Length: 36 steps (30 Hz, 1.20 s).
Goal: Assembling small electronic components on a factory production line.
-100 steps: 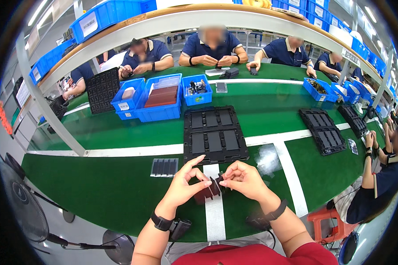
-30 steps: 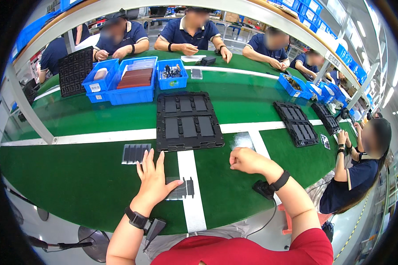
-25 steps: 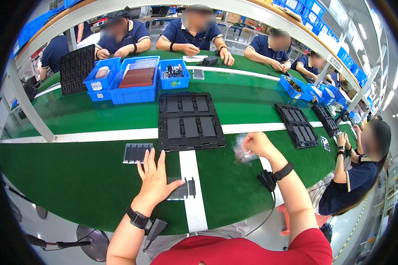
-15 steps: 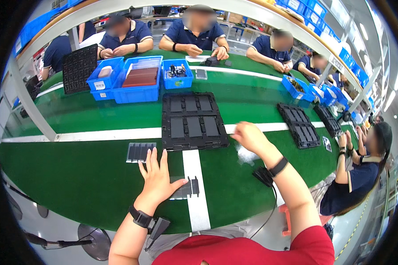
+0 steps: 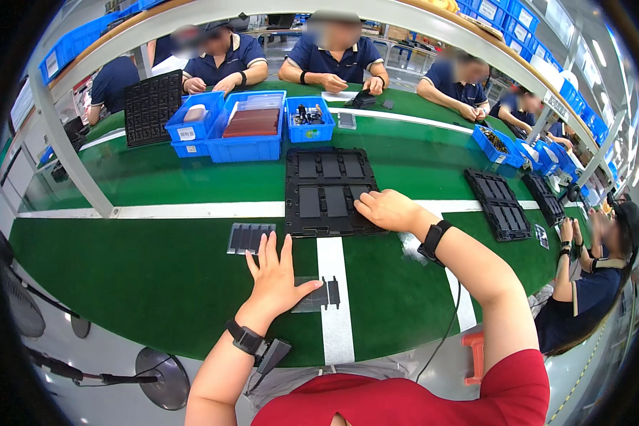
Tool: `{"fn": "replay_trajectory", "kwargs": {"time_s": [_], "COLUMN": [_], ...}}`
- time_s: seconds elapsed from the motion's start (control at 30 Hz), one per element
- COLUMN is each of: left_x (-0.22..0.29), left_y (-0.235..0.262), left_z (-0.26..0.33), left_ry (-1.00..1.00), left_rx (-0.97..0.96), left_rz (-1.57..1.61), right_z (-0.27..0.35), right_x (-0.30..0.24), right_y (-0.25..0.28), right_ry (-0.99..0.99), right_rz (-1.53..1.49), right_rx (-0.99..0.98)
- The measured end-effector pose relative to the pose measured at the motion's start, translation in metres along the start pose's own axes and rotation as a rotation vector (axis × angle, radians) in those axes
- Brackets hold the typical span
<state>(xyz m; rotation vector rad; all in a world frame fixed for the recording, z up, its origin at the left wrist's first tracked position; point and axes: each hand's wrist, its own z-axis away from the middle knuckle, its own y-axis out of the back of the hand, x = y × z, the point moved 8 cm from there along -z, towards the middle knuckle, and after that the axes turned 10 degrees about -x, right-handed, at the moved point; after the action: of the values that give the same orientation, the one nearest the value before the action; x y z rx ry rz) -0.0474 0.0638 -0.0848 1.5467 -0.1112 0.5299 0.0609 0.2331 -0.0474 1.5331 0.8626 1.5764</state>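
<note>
My left hand (image 5: 277, 278) lies palm down with its fingers spread on the green table. Its thumb rests on a clear film sheet with black strips (image 5: 331, 292), and its fingertips touch or nearly touch another such sheet (image 5: 250, 239). Ahead stands a black pocketed tray (image 5: 302, 231) holding several flat dark rectangular pieces (image 5: 309, 201). My right hand (image 5: 392, 211) is over the tray's near right corner, fingers bent together at the near right piece. The fingertips are partly hidden, so what they grip cannot be made out. Crumpled clear film (image 5: 413, 247) lies below the right wrist.
Beyond the tray stand blue bins (image 5: 245, 148) with brown sheets and small parts. An upright black tray (image 5: 153, 110) leans left of them. More black trays (image 5: 498, 206) lie to the right. A shelf post (image 5: 78, 156) rises at left. Co-workers sit opposite and at right.
My right hand has moved left from beside the tray onto its near right corner. My left hand keeps its place on the sheets. The whole view has shifted slightly.
</note>
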Motion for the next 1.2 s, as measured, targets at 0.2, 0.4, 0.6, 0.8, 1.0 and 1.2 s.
{"fn": "replay_trajectory", "kwargs": {"time_s": [0.2,0.4,0.6,0.8,1.0,1.2], "left_x": [0.001,0.004,0.013,0.077,0.098,0.095], "left_y": [-0.003,-0.003,0.019,0.052,0.065,0.056], "left_z": [-0.001,-0.006,0.0,-0.001,0.003,0.001], "left_ry": [-0.003,-0.004,-0.138,-0.583,-0.579,-0.645], "left_rx": [-0.014,-0.011,0.179,-0.063,0.022,0.184], "left_rz": [-0.009,-0.007,0.067,1.278,1.253,1.095], "right_z": [0.002,0.028,0.052,0.055,0.063,0.056], "right_x": [0.026,0.055,-0.019,-0.084,-0.093,-0.091], "right_y": [-0.011,-0.017,0.049,0.105,0.088,0.065], "right_ry": [-0.312,-0.716,-0.351,-0.154,-0.039,-0.431], "right_rz": [0.08,-1.028,-2.144,-1.556,-1.737,-2.175], "right_rx": [0.03,0.083,0.902,0.835,1.121,1.075]}}
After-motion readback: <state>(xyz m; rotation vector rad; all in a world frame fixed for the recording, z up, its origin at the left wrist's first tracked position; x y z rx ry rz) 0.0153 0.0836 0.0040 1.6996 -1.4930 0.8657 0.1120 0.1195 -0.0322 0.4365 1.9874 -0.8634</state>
